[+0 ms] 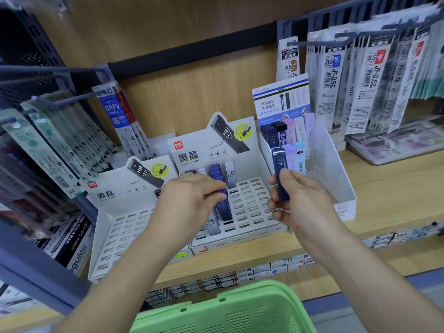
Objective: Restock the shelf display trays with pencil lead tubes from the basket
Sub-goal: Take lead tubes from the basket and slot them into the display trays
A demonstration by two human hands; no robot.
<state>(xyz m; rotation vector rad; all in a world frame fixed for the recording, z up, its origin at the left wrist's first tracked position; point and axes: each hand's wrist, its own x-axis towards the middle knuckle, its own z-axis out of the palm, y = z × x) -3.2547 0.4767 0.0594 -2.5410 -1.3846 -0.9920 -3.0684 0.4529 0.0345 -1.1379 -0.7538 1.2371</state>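
Note:
My right hand (298, 200) pinches a dark blue lead tube (280, 164) marked 0.5 HB, upright, just left of the clear-fronted white tray (336, 169) of pastel and dark tubes. My left hand (189, 203) grips a dark blue tube (224, 206) over the slotted middle display tray (252, 207), which holds a few blue and white HB 0.7 tubes at its back. A second slotted tray (115, 236) stands to the left with its visible slots bare. The green basket (230, 311) sits below my arms; its contents are hidden.
Hanging refill packs (360, 80) crowd the pegs at upper right, and more packs (60, 145) hang at left. The wooden shelf edge (384, 212) runs under the trays. Small boxes (240, 277) line the shelf below.

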